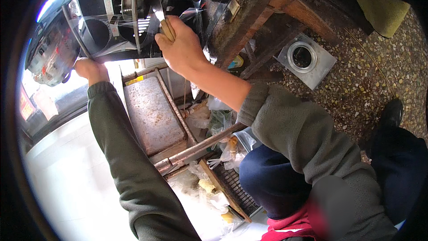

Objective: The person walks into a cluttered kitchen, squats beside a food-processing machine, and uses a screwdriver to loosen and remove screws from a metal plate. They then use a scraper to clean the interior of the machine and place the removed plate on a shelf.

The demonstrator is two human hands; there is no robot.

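Observation:
A black metal panel (pixel 117 52) with round openings and clear plastic film over it lies across the upper left. My left hand (pixel 90 69) is closed at its lower edge, close to a thin metal rod; the fingertips are mostly hidden. In my closed right hand (pixel 183 48) is a knife (pixel 167 29) with a pale wooden handle. Its shiny blade (pixel 158 10) points up against the panel, beside a round metal part (pixel 129 0). Whether the blade touches the film I cannot tell.
Below the panel stands a rusty metal frame (pixel 178 154) with a stained sheet (pixel 154 111). Plastic bags (pixel 218 122) and a wooden-edged crate (pixel 223 187) sit under it. On the pebbled floor (pixel 356 80), a square metal piece with a round ring (pixel 307 62) lies beside wooden legs.

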